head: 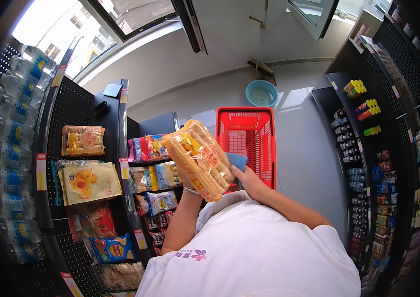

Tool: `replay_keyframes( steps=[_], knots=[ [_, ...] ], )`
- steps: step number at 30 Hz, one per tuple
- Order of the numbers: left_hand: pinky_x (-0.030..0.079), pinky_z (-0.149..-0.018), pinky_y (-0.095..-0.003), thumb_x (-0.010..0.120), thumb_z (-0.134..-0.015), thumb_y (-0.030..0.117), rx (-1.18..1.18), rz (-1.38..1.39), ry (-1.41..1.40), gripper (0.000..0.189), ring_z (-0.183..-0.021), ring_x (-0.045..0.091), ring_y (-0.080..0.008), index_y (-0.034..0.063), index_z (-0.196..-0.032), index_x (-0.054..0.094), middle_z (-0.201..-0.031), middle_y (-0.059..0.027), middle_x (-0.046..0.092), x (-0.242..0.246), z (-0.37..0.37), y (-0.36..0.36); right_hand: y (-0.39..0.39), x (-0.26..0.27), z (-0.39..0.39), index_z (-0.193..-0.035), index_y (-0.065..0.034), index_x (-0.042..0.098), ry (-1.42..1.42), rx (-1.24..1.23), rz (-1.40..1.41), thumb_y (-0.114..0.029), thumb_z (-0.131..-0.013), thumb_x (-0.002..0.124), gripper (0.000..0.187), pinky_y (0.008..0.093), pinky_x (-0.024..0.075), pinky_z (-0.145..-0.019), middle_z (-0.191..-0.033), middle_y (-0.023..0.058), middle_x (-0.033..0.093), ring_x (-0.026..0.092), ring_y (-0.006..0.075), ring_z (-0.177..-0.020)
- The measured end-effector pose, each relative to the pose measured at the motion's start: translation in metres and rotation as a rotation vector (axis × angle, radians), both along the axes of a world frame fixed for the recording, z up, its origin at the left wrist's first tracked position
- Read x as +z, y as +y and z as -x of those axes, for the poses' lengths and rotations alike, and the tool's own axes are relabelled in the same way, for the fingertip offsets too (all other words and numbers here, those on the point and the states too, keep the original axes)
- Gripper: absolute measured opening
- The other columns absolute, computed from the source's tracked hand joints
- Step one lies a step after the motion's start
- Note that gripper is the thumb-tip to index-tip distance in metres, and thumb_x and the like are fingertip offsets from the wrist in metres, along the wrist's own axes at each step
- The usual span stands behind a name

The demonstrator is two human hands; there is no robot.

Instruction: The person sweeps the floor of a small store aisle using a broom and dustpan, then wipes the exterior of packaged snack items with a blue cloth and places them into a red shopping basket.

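Note:
A clear-wrapped package of bread rolls or pastries [202, 159] is held up in front of my chest, tilted, its printed top facing me. My left hand [187, 182] grips it from the left and below; the package hides most of the fingers. A bracelet circles that wrist. At the package's right side, my right hand [249, 180] holds a folded blue cloth [237, 162], which appears to touch the wrapper. Beyond the package, a red plastic shopping basket [273, 148] stands on the floor.
On the left shelving are a similar package [82, 140], a yellow snack bag [90, 183], a blue chip bag [112, 248], bottled drinks [11, 143] and a phone [112, 90]. A light-blue basin [262, 92] and broom [263, 67] stand past the basket. Stocked shelves [343, 80] line the right.

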State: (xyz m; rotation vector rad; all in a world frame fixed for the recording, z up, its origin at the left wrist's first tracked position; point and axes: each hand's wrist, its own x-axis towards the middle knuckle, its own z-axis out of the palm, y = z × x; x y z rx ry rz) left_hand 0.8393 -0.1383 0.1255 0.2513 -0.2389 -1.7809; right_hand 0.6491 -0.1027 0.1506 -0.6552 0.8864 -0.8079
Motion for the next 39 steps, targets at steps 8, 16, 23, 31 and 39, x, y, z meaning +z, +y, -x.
replay_keyframes(
  steps=[8, 16, 23, 31, 39],
  knots=[
    [0.048, -0.094, -0.0494, 0.06, -0.086, 0.048, -0.193, 0.048, 0.047, 0.066, -0.118, 0.052, -0.0309, 0.0102, -0.137, 0.04, -0.133, -0.0117, 0.05, 0.01, 0.007, -0.02, -0.004, 0.0, 0.008, -0.122, -0.013, 0.052, -0.078, 0.042, -0.394, -0.033, -0.097, 0.048, 0.033, 0.0411, 0.0533, -0.078, -0.111, 0.0047, 0.061, 0.061, 0.019, -0.098],
    [0.041, -0.101, -0.04, 0.064, -0.088, 0.035, 0.022, -0.048, -0.341, 0.054, -0.119, 0.051, -0.0215, 0.0093, -0.132, 0.046, -0.128, -0.004, 0.054, -0.009, -0.014, -0.029, -0.015, -0.031, 0.028, -0.117, -0.0127, 0.056, 0.07, -0.02, -0.292, -0.037, -0.096, 0.047, 0.033, 0.0353, 0.0539, -0.071, -0.101, 0.0045, 0.064, 0.063, 0.0167, -0.089],
    [0.044, -0.097, -0.0329, 0.071, -0.084, 0.021, 0.137, -0.144, -0.672, 0.052, -0.113, 0.055, -0.0177, 0.0073, -0.128, 0.048, -0.124, -0.0033, 0.057, -0.027, -0.006, -0.023, -0.023, -0.027, 0.056, -0.116, -0.0111, 0.058, 0.315, -0.25, -0.231, -0.033, -0.095, 0.048, 0.031, 0.0353, 0.0532, -0.069, -0.102, 0.0048, 0.063, 0.061, 0.0163, -0.085],
    [0.046, -0.087, -0.0261, 0.076, -0.078, 0.01, 0.113, -0.01, -0.989, 0.04, -0.1, 0.058, -0.0116, 0.0044, -0.112, 0.055, -0.108, -0.0027, 0.062, -0.057, 0.024, -0.011, -0.011, -0.096, 0.067, -0.118, -0.0101, 0.059, 0.852, 0.05, 0.054, -0.03, -0.095, 0.049, 0.033, 0.0401, 0.0496, -0.079, -0.102, 0.0232, 0.064, 0.064, 0.0316, -0.091],
    [0.049, -0.082, -0.0297, 0.08, -0.071, 0.012, 0.096, 0.123, -1.36, 0.044, -0.093, 0.06, -0.0149, 0.0032, -0.107, 0.055, -0.097, -0.006, 0.063, -0.077, 0.042, -0.03, -0.033, -0.114, 0.07, -0.117, -0.0056, 0.058, 0.681, -0.14, 0.049, -0.022, -0.096, 0.048, 0.028, 0.0311, 0.053, -0.065, -0.091, 0.0061, 0.064, 0.062, 0.0162, -0.073]
  ],
)
